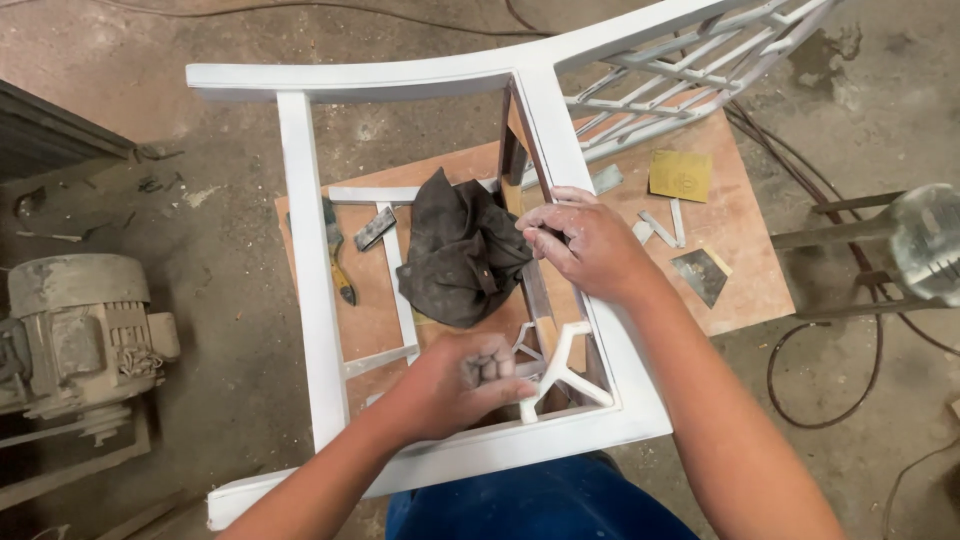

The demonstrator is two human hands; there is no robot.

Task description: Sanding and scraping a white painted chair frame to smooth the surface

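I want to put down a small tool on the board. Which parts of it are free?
Bare board lies beyond the scraper, and left between the brush and white chair frame. Crowded around the dark rag, right hand and left hand.

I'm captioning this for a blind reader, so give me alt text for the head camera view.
Seen from above, a person's left hand is closed in a fist and the right hand rests on a white-primed wooden chair frame. A dark rag, a brush and sandpaper lie on a plywood board below.
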